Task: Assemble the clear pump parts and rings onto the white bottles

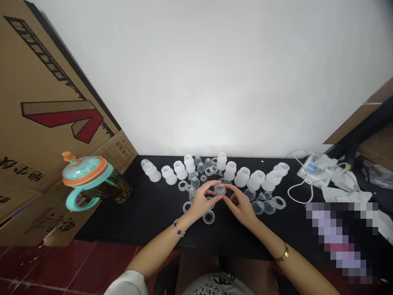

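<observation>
Between the fingertips of my left hand [201, 199] and my right hand [241, 203] is a small clear baby bottle nipple in a screw ring [220, 189]. Both hands are closed on it, one from each side, just above the black table. Below my left hand lies a loose translucent ring [208, 217]. Clear dome caps [258, 207] and another flat ring [279, 202] lie right of my right hand. White bottle bodies [244, 177] stand in an arc behind the hands, with more rings and nipples scattered among them.
On the left, a teal and orange lidded jug [87, 180] stands by a large cardboard box [37, 123]. At the right lie a power strip [315, 169] with white cables and crumpled white paper [346, 192]. The white wall [215, 82] rises behind the black table [138, 221].
</observation>
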### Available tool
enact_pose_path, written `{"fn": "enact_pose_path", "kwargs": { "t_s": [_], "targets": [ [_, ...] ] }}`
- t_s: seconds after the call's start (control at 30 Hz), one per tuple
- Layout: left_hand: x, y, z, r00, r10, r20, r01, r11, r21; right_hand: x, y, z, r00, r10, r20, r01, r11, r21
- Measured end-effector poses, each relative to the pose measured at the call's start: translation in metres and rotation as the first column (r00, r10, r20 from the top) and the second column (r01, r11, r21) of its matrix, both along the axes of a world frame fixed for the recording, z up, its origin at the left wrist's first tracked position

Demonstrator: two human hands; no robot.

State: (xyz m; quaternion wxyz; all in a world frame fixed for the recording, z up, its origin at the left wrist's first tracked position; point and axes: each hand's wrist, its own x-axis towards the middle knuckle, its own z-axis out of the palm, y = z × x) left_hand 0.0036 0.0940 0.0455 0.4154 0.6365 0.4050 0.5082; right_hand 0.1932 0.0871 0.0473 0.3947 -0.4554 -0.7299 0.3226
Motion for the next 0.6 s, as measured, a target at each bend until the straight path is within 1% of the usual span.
{"fn": "enact_pose_path", "kwargs": {
  "t_s": [0.2,0.33,0.43,0.6],
  "targets": [
    [0.002,0.0,0.0,0.999,-0.012,-0.033,0.015,0.996,0.085,0.001,0.001,-0.003,1.0,-0.01,-0.001,0.01,1.0,-0.015],
    [0.005,-0.003,0.001,0.989,-0.001,-0.149,0.02,0.992,0.121,0.0,0.004,-0.008,1.0,-0.031,-0.005,0.031,0.999,-0.026],
    [0.006,-0.005,-0.001,0.976,-0.016,-0.215,0.046,0.989,0.138,0.0,0.005,-0.01,0.999,-0.045,-0.009,0.045,0.999,-0.019],
    [0.006,-0.003,-0.007,0.948,-0.012,-0.317,0.068,0.984,0.164,0.0,0.008,-0.011,1.0,-0.01,-0.01,0.011,1.0,0.02]
  ]
}}
